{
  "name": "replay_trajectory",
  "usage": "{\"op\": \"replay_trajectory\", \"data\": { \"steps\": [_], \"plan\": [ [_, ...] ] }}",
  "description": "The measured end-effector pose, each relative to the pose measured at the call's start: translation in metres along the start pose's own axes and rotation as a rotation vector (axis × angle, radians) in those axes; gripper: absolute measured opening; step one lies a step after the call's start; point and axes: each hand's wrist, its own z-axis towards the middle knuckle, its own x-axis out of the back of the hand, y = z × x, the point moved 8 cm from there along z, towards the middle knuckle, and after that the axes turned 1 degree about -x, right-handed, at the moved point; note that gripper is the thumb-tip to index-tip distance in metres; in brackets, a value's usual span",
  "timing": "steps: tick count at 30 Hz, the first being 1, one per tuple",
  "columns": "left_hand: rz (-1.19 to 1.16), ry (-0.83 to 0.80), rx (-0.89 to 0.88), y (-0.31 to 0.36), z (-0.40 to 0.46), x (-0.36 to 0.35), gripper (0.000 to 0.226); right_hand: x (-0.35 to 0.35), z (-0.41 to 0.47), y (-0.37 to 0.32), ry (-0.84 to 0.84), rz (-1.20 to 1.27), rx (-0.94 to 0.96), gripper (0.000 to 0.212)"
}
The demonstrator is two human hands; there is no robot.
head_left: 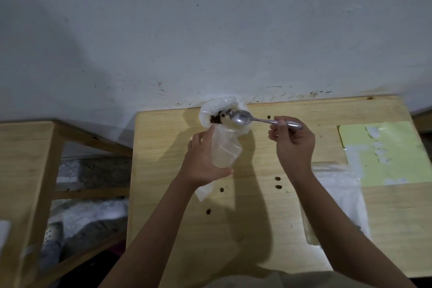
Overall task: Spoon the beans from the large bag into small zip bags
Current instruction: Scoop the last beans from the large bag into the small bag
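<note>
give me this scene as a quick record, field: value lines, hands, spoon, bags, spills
left hand: holds a small zip bag upright near the large bag
right hand: pinches the spoon handle
spoon bowl: looks empty, at the large bag's mouth
large bag: open, beans inside, at the table's far edge
spills: loose beans on the table
other: clear bags under the right forearm; yellow sheet at far right

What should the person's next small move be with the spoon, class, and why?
Probably dip the spoon into the beans in the large bag. Its bowl looks empty and hovers at the bag's open mouth, held by the right hand, while the left hand holds a small zip bag that looks empty.
</note>
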Motion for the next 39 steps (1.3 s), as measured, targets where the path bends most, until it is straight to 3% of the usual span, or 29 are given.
{"op": "replay_trajectory", "data": {
  "steps": [7, 12, 21, 24, 39],
  "plan": [
    [-0.009, -0.069, 0.016, 0.001, 0.009, 0.005, 0.121, -0.046, 0.003, 0.035, -0.129, -0.077, 0.006, 0.016],
    [-0.042, -0.027, -0.053, 0.012, 0.004, 0.012, 0.117, -0.048, 0.003, 0.049, -0.064, -0.089, 0.011, 0.016],
    [-0.154, -0.054, -0.054, 0.017, 0.006, 0.006, 0.121, -0.042, -0.013, 0.093, 0.165, 0.207, -0.564, 0.015],
    [-0.164, -0.060, -0.045, 0.016, 0.004, 0.006, 0.121, -0.044, -0.016, 0.095, 0.171, 0.262, -0.663, 0.015],
    [-0.072, -0.031, -0.001, 0.006, -0.001, 0.003, 0.124, -0.010, 0.002, 0.057, 0.106, 0.202, -0.416, 0.016]
  ]
}}
